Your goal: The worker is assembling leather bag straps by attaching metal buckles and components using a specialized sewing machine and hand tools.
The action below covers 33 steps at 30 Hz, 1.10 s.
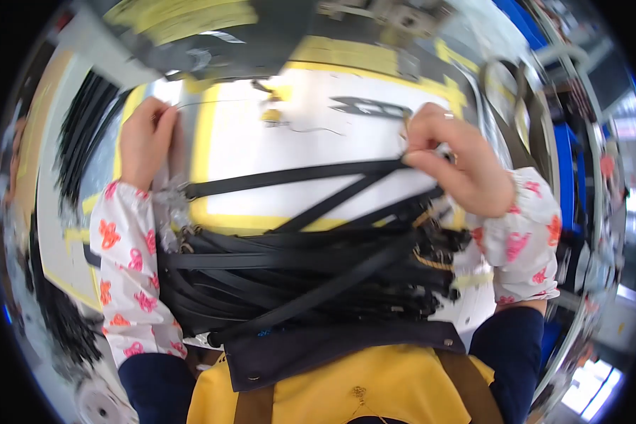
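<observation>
My left hand point(146, 141) is closed in a pinch at the left of the white work surface point(240, 145). A thin dark thread point(215, 103) runs from its fingertips toward the sewing machine's needle area point(270, 114), which is blurred. Thumb and fingers of my right hand point(459, 159) pinch the right end of a flat black strap point(297, 176). That strap stretches leftward across the surface, its other end lying below my left hand. Dark thread snips point(367, 107) lie just left of my right hand. A thick heap of similar black straps point(297, 275) lies nearest my body.
Above the surface hangs the grey sewing machine head point(261, 42). Yellow tape point(203, 141) borders the white area. More black straps point(85, 134) lie at the far left. Brownish bands point(519, 120) hang at the right, near blue bins point(565, 169).
</observation>
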### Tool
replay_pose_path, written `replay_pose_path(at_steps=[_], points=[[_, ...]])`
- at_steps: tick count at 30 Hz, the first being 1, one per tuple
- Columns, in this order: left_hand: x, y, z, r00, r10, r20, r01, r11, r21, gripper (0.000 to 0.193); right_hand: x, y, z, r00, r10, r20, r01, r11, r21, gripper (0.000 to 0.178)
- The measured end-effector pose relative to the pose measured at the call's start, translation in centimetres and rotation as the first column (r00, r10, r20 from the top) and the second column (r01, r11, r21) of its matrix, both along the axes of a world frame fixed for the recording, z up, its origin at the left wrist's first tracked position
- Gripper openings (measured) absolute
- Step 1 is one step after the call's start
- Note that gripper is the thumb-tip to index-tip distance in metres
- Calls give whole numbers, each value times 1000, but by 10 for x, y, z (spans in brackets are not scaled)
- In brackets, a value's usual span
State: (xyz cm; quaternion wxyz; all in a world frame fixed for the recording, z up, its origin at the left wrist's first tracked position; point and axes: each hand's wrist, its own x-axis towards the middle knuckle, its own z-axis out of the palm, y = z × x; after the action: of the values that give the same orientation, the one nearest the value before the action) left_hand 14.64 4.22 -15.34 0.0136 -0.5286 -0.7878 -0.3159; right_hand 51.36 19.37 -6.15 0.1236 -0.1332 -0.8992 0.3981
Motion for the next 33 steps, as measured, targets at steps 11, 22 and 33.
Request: replay_pose_path(at_steps=[11, 22, 33], points=[[-26, 13, -4, 994, -95, -45, 88, 987, -131, 26, 305, -226, -25, 234, -962, 138, 863, 140, -485, 9], [22, -62, 69, 982, -137, -127, 116, 981, -155, 28, 404, -222, -225, -197, -950, 241, 961, -236, -142, 21], [101, -429, -21, 411, 851, 328, -910, 363, 199, 30, 99, -168, 4, 941, -158, -298, 321, 688, 650, 35]])
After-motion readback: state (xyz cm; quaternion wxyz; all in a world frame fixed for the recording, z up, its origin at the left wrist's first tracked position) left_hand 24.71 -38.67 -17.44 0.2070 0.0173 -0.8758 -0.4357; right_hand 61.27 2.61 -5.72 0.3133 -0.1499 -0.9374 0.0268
